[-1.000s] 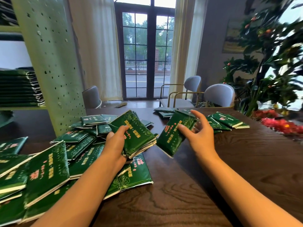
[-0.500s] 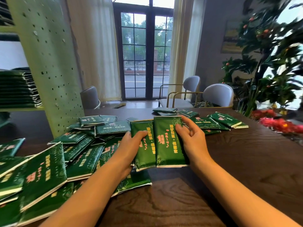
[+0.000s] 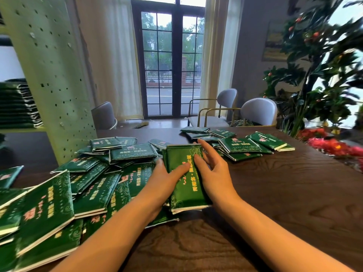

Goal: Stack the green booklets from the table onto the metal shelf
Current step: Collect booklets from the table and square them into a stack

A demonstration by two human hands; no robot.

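The small stack of glossy green booklets is held over the middle of the dark wooden worktop. Its pink and yellow lettering is too blurred to read. The left hand grips its left edge, thumb across the cover. The right hand rests spread against its right edge. A heap of loose green booklets lies to the left, below the perforated pale-green metal shelf. Half a second ago the held booklets were side by side; now one covers the other.

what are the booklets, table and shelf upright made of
The booklets have glossy, likely coated-paper covers, going by the sheen, and white page edges. The table looks like dark wood or veneer, with visible grain. The shelf upright is probably painted metal, pale green, punched with holes.
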